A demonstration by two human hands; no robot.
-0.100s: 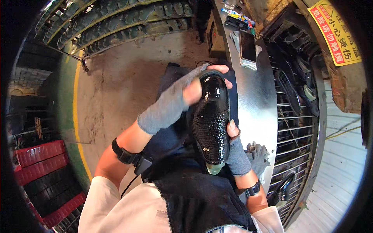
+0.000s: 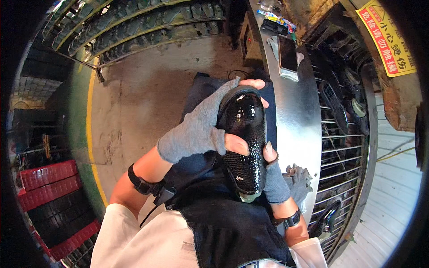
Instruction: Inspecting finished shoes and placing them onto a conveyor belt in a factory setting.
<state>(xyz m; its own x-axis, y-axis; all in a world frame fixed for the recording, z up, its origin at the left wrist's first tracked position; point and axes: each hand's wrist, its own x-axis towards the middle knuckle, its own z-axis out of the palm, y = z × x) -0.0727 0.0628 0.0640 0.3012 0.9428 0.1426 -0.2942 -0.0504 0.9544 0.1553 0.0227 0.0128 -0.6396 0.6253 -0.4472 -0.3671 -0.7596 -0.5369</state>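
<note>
Head view: the left hand (image 2: 201,129), in a grey fingerless glove, wraps over the top and left side of a glossy black shoe (image 2: 243,143) with a scaly, embossed surface. Its bare fingertips (image 2: 252,83) curl over the far end of the shoe and the thumb presses on the left flank, so the fingers are clamped on the shoe. The right hand (image 2: 273,176), gloved the same way, supports the shoe from beneath on the right; its thumb lies against the shoe's right edge, and its other fingers are hidden behind the shoe, closed on it as far as can be seen. The shoe is held in the air over the person's lap, above a dark apron (image 2: 223,223), lengthwise away from the body, with a pale piece showing at its near end.

Just right of the hands curves a metal bench (image 2: 295,116), on which a phone (image 2: 287,52) lies. Beyond the bench, wire racks (image 2: 344,147) hold more shoes. A grey glove (image 2: 300,176) lies at the bench edge beside the right wrist. Red crates (image 2: 44,183) stand at the far left.
</note>
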